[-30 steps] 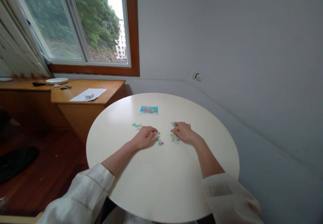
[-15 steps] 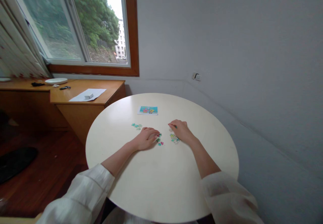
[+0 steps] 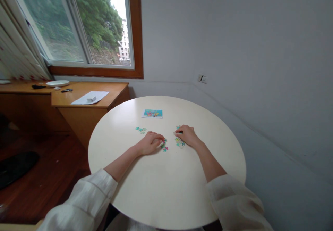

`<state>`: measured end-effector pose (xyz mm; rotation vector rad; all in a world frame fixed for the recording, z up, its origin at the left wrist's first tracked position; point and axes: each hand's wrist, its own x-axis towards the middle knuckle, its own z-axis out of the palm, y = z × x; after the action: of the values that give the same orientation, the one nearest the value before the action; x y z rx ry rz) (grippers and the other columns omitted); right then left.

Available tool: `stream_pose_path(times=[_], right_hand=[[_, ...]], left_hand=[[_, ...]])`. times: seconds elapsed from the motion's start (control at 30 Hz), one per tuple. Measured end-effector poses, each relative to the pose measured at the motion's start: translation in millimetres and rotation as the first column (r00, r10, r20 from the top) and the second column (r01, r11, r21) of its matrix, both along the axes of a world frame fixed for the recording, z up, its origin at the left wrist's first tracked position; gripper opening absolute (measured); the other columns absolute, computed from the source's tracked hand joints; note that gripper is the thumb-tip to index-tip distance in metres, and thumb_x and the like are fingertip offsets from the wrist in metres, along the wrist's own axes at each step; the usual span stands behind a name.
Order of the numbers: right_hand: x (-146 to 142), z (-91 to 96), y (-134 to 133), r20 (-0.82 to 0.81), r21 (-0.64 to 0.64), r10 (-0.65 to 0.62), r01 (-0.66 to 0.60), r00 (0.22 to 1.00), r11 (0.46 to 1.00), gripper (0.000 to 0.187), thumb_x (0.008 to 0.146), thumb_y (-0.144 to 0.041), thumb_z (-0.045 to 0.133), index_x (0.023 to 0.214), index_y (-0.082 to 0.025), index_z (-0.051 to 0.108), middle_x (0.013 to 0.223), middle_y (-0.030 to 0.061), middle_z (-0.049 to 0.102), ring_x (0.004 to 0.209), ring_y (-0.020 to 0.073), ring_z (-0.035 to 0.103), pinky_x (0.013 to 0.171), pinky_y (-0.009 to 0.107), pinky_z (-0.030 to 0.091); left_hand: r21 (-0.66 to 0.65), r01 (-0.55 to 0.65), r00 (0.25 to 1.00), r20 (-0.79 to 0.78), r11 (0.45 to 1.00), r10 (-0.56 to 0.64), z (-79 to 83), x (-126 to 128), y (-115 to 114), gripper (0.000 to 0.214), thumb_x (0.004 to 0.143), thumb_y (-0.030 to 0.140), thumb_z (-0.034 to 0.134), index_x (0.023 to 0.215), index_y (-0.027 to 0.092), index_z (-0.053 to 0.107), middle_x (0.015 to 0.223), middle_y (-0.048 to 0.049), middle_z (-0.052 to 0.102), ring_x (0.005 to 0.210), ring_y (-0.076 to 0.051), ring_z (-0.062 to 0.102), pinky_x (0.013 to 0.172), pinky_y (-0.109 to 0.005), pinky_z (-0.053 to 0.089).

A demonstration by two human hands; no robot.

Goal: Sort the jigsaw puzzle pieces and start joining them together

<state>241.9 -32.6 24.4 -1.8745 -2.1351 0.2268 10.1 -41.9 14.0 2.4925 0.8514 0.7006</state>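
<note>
My left hand (image 3: 151, 142) rests on the round table, thumb and fingertips closed at a small cluster of jigsaw puzzle pieces (image 3: 165, 149), and appears to grip one there. My right hand (image 3: 187, 135) is bent over another group of puzzle pieces (image 3: 180, 142), its thumb and forefinger pinched together on a piece that is mostly hidden. A few more loose pieces show just beyond its fingers. Off to the left of my left hand lies a separate small group of green and pale pieces (image 3: 141, 130).
A colourful cartoon picture card (image 3: 153, 113) lies toward the back of the white round table (image 3: 161, 186). Left of it stands a wooden desk (image 3: 117, 95) with a paper sheet (image 3: 97, 96), a small white block (image 3: 91, 99) and a white plate (image 3: 57, 83). A wall runs behind and right.
My right hand has shifted slightly, its fingertips lower and nearer me, uncovering pieces beyond them. The left fingers have moved a little at their cluster, and its pieces sit slightly differently.
</note>
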Motion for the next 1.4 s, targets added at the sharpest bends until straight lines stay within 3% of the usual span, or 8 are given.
stream_pose_path(times=[0.17,0.37,0.6,0.77,1.13,1.23,1.4], right_hand=[[-6.2,-4.4,3.4,0.023,0.090,0.014,-0.016,1.000,0.996,0.028,0.089,-0.027,0.045,0.083,-0.019,0.071,0.095,0.0076,0.067,0.093,0.0197,0.056,0.082,0.033,0.030],[-12.6,-11.2,6.1,0.012,0.121,-0.006,0.005,1.000,0.993,0.026,0.088,-0.025,0.044,0.081,-0.018,0.069,0.095,0.0069,0.066,0.092,0.0182,0.055,0.082,0.031,0.031],[-16.5,-12.6,1.8,0.024,0.152,0.047,-0.050,0.999,0.987,0.029,0.089,-0.022,0.041,0.102,-0.022,0.068,0.111,0.0074,0.062,0.103,0.0212,0.053,0.088,0.036,0.031],[-21.6,-12.1,-0.4,0.053,0.105,0.090,-0.096,0.994,0.990,0.035,0.088,-0.015,0.039,0.106,-0.024,0.068,0.117,0.0073,0.061,0.107,0.0217,0.051,0.095,0.039,0.028],[-27.6,-2.9,-9.7,-0.120,0.059,0.338,-0.333,0.934,0.941,0.034,0.082,-0.010,0.045,0.090,-0.027,0.073,0.119,0.0027,0.062,0.116,0.0195,0.050,0.105,0.041,0.025],[-24.6,-1.0,-6.9,-0.125,0.094,0.307,-0.297,0.943,0.950,0.034,0.082,-0.009,0.044,0.090,-0.025,0.072,0.116,0.0036,0.064,0.111,0.0183,0.054,0.102,0.039,0.030],[-5.3,-1.3,2.6,-0.138,0.156,0.111,-0.089,0.984,0.984,0.034,0.081,-0.006,0.041,0.088,-0.020,0.071,0.106,0.0050,0.068,0.103,0.0167,0.058,0.098,0.037,0.032]], left_hand=[[0.014,-0.028,1.000,0.004,1.000,0.028,4.1,0.5,-2.4,0.028,0.087,0.028,0.041,0.097,0.018,0.065,0.101,-0.0061,0.070,0.097,-0.019,0.061,0.097,-0.035,0.038],[0.040,-0.086,0.996,-0.002,0.996,0.086,4.1,1.2,-1.5,0.027,0.086,0.027,0.042,0.096,0.017,0.066,0.100,-0.0080,0.069,0.095,-0.021,0.061,0.093,-0.035,0.041],[0.061,-0.110,0.994,-0.006,0.992,0.111,0.8,1.0,1.8,0.029,0.088,0.025,0.039,0.096,0.015,0.065,0.099,-0.0091,0.068,0.094,-0.021,0.060,0.089,-0.036,0.042],[0.060,-0.143,0.990,-0.006,0.988,0.144,-3.0,0.1,5.3,0.032,0.090,0.024,0.035,0.099,0.014,0.063,0.100,-0.0102,0.067,0.096,-0.022,0.059,0.089,-0.039,0.042],[0.057,-0.097,0.994,-0.044,0.994,0.099,-5.8,-0.2,5.3,0.029,0.089,0.027,0.040,0.107,0.019,0.061,0.110,-0.0089,0.066,0.106,-0.022,0.055,0.097,-0.041,0.036],[0.089,-0.042,0.994,-0.093,0.995,0.050,-4.8,-0.2,4.4,0.032,0.089,0.029,0.041,0.113,0.021,0.060,0.117,-0.0091,0.063,0.112,-0.024,0.052,0.099,-0.042,0.034],[0.116,-0.009,0.981,-0.192,0.993,0.031,-2.5,0.1,0.6,0.034,0.089,0.031,0.041,0.116,0.022,0.061,0.125,-0.0120,0.057,0.117,-0.029,0.047,0.099,-0.050,0.031]])
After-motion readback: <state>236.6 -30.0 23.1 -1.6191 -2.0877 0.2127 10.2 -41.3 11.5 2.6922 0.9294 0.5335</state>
